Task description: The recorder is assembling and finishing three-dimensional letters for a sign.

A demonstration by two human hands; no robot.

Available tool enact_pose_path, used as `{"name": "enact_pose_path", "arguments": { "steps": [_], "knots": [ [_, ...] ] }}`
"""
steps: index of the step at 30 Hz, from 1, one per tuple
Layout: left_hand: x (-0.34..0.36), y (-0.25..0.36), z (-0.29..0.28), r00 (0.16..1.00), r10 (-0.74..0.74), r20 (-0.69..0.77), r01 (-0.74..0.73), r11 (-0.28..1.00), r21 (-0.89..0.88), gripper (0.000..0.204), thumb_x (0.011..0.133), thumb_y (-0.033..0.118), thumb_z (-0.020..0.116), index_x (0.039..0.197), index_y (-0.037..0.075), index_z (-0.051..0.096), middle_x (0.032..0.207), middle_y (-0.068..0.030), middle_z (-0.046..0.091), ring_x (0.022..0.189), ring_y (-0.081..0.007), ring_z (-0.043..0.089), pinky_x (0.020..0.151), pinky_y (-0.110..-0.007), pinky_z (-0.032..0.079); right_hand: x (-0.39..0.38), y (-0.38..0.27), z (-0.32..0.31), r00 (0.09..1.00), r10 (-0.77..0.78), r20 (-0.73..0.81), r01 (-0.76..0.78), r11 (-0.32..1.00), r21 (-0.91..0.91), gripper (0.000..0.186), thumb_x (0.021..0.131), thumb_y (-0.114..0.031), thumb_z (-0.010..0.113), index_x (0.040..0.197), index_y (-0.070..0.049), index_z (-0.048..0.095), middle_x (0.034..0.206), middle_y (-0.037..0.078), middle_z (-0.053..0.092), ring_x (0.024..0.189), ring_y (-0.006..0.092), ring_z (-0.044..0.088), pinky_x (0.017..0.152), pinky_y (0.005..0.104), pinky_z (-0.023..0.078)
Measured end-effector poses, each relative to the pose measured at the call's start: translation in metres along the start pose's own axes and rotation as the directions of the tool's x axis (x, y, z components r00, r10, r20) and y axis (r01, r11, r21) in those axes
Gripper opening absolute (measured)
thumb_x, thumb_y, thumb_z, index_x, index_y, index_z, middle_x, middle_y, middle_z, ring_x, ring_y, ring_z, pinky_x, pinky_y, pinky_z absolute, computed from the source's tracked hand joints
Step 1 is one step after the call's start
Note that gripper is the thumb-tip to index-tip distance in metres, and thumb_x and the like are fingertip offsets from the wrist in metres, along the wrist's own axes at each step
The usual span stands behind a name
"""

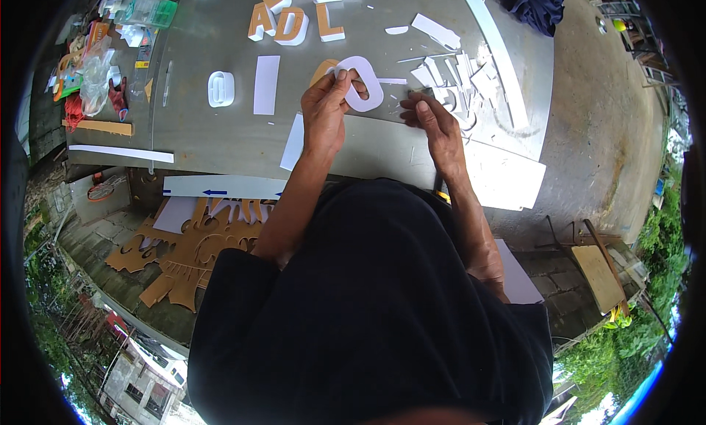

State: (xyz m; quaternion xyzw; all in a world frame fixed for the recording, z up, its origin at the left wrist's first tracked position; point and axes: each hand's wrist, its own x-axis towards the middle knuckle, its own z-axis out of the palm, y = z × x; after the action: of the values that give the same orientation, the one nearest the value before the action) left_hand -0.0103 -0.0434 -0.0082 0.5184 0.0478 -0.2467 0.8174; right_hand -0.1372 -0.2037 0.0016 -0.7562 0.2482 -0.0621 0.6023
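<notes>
Left hand [325,105] pinches the white oval foam-board ring [362,83]; right hand [434,120], fingers curled, seemingly grips a blade; steady the ring flat on the grey tabletop [213,134].

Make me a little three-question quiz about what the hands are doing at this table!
1. True or false: the left hand holds a white ring-shaped cut-out.
2. What lies heaped just beyond the right hand? A) white offcuts B) paint cans C) nails
3. Fill in: the finished letters at the far edge of the grey table have brown faces and ____ sides.

Key: 1 true; 2 A, the white offcuts; 3 white.
</notes>
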Motion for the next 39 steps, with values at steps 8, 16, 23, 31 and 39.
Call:
{"name": "enact_pose_path", "arguments": {
  "steps": [8, 16, 23, 31, 39],
  "knots": [
    [-0.001, -0.01, -0.005, 0.993, -0.077, 0.086, 0.069, 0.993, 0.098, 0.033, 0.099, 0.029, 0.063, 0.109, -0.001, 0.071, 0.091, -0.0084, 0.073, 0.081, -0.015, 0.066, 0.071, -0.029, 0.052, 0.01, -0.014, 0.022, 0.969, 0.156, 0.19, -0.194, 0.96, 0.202, 0.025, 0.096, -0.025, 0.067, 0.101, 0.0, 0.064, 0.087, 0.01, 0.069, 0.081, 0.0163, 0.066, 0.074, 0.0319, 0.053],
    [0.032, -0.017, -0.072, 0.904, 0.422, -0.065, -0.201, 0.556, 0.806, 0.074, 0.072, 0.031, 0.087, 0.134, 0.004, 0.055, 0.125, -0.0128, 0.062, 0.115, -0.0278, 0.056, 0.085, -0.039, 0.051, 0.009, 0.053, 0.033, 0.824, -0.494, 0.278, 0.528, 0.489, -0.695, 0.01, 0.085, -0.005, 0.065, 0.095, -0.005, 0.062, 0.088, 0.01, 0.057, 0.08, 0.0291, 0.064, 0.064, 0.0409, 0.053],
    [0.045, -0.031, -0.068, 0.903, 0.338, 0.266, -0.296, 0.038, 0.954, 0.117, 0.057, 0.038, 0.093, 0.147, -0.002, 0.032, 0.134, -0.0207, 0.052, 0.127, -0.0351, 0.047, 0.108, -0.052, 0.035, 0.009, 0.062, 0.025, 0.905, -0.409, 0.113, 0.361, 0.604, -0.71, 0.013, 0.087, -0.014, 0.07, 0.096, -0.005, 0.068, 0.092, 0.01, 0.063, 0.076, 0.0307, 0.066, 0.062, 0.0395, 0.052],
    [0.057, -0.036, -0.068, 0.901, 0.355, 0.248, -0.287, 0.061, 0.956, 0.108, 0.061, 0.032, 0.093, 0.146, -0.004, 0.035, 0.121, -0.0235, 0.06, 0.117, -0.0361, 0.057, 0.105, -0.045, 0.044, 0.012, 0.017, 0.004, 0.991, 0.121, 0.054, -0.126, 0.987, 0.098, 0.026, 0.097, -0.027, 0.066, 0.096, -0.002, 0.073, 0.072, 0.004, 0.067, 0.062, 0.0084, 0.06, 0.058, 0.027, 0.049],
    [0.027, -0.015, -0.049, 0.993, 0.119, 0.02, -0.106, 0.778, 0.619, 0.091, 0.067, 0.024, 0.092, 0.14, -0.008, 0.047, 0.12, -0.0197, 0.063, 0.106, -0.0282, 0.065, 0.088, -0.037, 0.055, 0.002, -0.021, -0.008, 0.976, 0.147, 0.16, -0.198, 0.906, 0.374, 0.031, 0.098, -0.031, 0.066, 0.104, -0.002, 0.073, 0.069, 0.005, 0.063, 0.062, 0.0121, 0.059, 0.059, 0.0272, 0.048]
  ]
}}
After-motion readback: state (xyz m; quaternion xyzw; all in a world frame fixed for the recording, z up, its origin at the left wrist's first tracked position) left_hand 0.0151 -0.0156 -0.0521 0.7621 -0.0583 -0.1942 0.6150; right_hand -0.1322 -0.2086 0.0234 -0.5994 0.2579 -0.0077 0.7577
